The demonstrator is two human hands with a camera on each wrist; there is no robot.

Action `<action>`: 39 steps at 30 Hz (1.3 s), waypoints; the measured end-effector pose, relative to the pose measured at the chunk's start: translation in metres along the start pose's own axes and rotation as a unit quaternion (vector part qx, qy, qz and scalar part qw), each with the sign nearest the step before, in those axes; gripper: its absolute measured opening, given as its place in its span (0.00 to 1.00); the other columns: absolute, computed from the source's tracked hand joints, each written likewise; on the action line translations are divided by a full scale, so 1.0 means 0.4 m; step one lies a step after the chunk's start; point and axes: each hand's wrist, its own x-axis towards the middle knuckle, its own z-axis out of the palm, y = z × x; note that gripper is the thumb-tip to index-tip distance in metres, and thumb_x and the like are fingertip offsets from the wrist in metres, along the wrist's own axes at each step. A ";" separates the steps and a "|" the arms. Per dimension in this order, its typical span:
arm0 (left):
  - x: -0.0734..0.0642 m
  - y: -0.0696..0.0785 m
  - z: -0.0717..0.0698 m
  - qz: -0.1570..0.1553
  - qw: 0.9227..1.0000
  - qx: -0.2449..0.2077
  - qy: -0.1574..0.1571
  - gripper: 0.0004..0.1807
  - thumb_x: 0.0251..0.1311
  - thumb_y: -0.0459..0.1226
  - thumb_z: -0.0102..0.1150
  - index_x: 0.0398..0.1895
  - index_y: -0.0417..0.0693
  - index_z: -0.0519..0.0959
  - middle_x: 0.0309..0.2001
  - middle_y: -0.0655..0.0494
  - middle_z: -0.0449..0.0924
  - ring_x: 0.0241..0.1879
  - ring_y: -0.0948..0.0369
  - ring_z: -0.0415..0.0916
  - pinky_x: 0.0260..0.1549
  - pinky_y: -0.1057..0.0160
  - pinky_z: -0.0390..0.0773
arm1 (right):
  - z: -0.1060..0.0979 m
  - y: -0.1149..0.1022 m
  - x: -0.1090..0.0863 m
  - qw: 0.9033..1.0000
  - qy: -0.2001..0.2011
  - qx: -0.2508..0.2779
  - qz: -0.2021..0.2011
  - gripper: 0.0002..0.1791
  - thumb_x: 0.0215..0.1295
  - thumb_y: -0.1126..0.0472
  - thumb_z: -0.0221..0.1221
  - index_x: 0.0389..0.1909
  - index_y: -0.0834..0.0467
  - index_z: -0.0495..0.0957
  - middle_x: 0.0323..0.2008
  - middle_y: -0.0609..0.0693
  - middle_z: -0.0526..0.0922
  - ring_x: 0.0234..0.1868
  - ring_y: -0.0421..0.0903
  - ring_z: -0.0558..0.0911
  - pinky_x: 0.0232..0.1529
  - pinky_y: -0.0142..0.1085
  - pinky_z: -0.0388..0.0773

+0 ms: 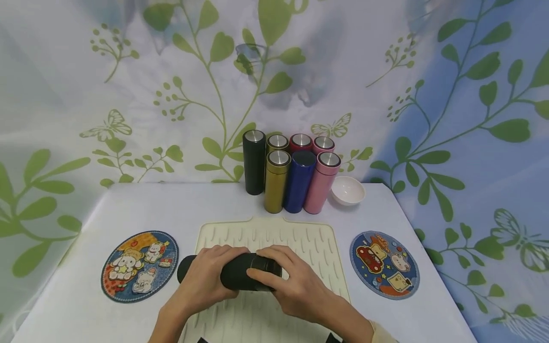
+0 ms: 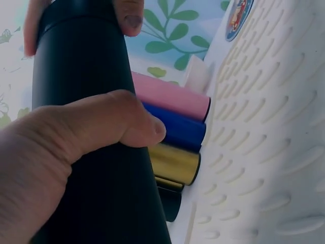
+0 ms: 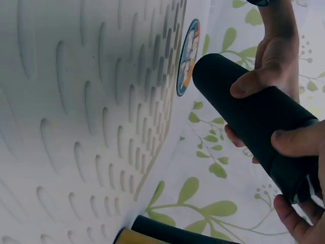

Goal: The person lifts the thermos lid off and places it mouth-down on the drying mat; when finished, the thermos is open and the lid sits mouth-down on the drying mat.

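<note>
A black thermos bottle (image 1: 238, 273) lies sideways in both hands above a cream ridged mat (image 1: 257, 314). My left hand (image 1: 208, 274) grips the middle of its body, with the thumb across the near side in the left wrist view. At the other end my right hand (image 1: 296, 281) holds the lid (image 1: 267, 267), fingers over the top and thumb on the near side. In the right wrist view the rounded base of the black bottle (image 3: 216, 76) points away from the right hand, with the mat (image 3: 91, 127) alongside.
Several upright bottles stand behind the mat, among them a gold one (image 1: 277, 186), a blue one (image 1: 299, 183), a pink one (image 1: 320, 186) and a black one (image 1: 255, 164). A white bowl (image 1: 348, 191) sits beside them. Round cartoon coasters lie left (image 1: 139, 267) and right (image 1: 384, 265).
</note>
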 end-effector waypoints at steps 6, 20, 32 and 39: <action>0.002 0.013 0.008 0.005 0.997 0.069 0.017 0.45 0.25 0.44 0.86 0.59 0.59 0.80 0.45 0.62 0.82 0.44 0.57 0.79 0.43 0.48 0.76 | -0.007 -0.005 -0.005 0.952 -0.031 0.210 0.222 0.36 0.62 0.53 0.69 0.70 0.52 0.67 0.59 0.52 0.76 0.53 0.45 0.79 0.43 0.40 0.83; 0.001 0.011 0.028 0.006 0.993 0.119 0.026 0.44 0.27 0.44 0.85 0.59 0.60 0.81 0.45 0.59 0.82 0.44 0.54 0.78 0.43 0.47 0.74 | -0.024 0.002 0.010 0.875 -0.115 0.252 0.397 0.28 0.63 0.44 0.67 0.61 0.48 0.74 0.49 0.44 0.80 0.39 0.42 0.81 0.29 0.38 0.82; -0.017 0.004 0.022 -0.023 0.996 0.078 0.036 0.45 0.27 0.44 0.85 0.60 0.62 0.80 0.45 0.62 0.82 0.43 0.56 0.77 0.42 0.48 0.74 | -0.016 -0.008 0.013 0.941 -0.076 0.149 0.294 0.41 0.57 0.48 0.73 0.70 0.49 0.66 0.59 0.48 0.74 0.51 0.42 0.78 0.38 0.34 0.82; -0.022 -0.004 0.019 -0.020 0.995 0.089 0.043 0.44 0.29 0.45 0.85 0.60 0.61 0.80 0.46 0.60 0.82 0.44 0.54 0.77 0.44 0.47 0.74 | -0.026 0.008 0.050 0.886 -0.152 0.165 0.406 0.29 0.68 0.33 0.55 0.58 0.50 0.77 0.41 0.43 0.82 0.32 0.38 0.80 0.30 0.33 0.78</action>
